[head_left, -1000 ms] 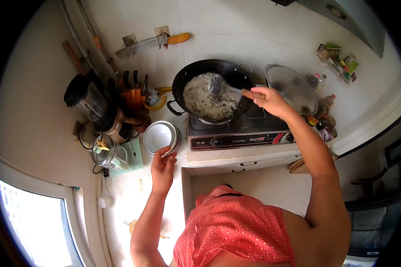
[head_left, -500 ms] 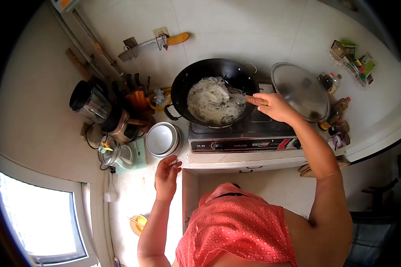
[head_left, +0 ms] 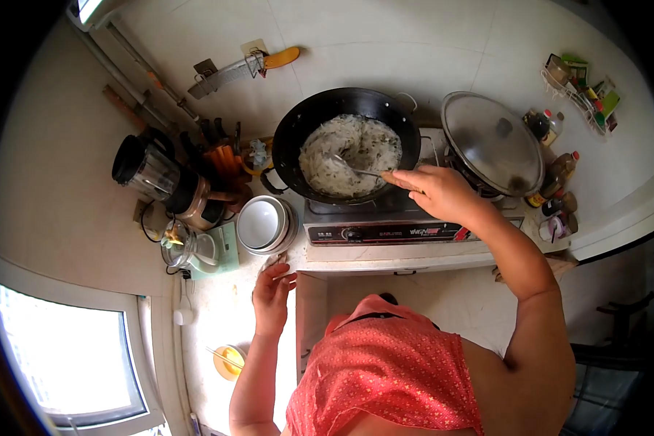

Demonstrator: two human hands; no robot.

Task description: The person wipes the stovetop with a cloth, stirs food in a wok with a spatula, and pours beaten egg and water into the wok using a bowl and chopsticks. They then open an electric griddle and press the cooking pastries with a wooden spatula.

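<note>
My right hand [head_left: 436, 190] is closed around the wooden handle of a spatula [head_left: 360, 171], whose metal end is down in the food. Pale, whitish strands with dark green bits, thick and wet, fill the bottom of a black wok [head_left: 289, 138] on the gas stove [head_left: 407, 234]. Off to the left, my left hand [head_left: 272, 299] hovers by the counter edge, just below a stack of white bowls [head_left: 261, 224]. Its fingers are loosely curled and apart, with nothing visible held in them.
A large lid [head_left: 490, 142] covers the right burner, with bottles [head_left: 559, 171] beside it. Left of the wok stand a blender [head_left: 149, 171] and a knife block [head_left: 224, 163]. A small bowl with yellow liquid [head_left: 229, 362] and chopsticks sits on the left counter.
My right hand has moved slightly down and left, bringing the spatula from the wok's right side toward the middle of the food. My left hand has barely moved.
</note>
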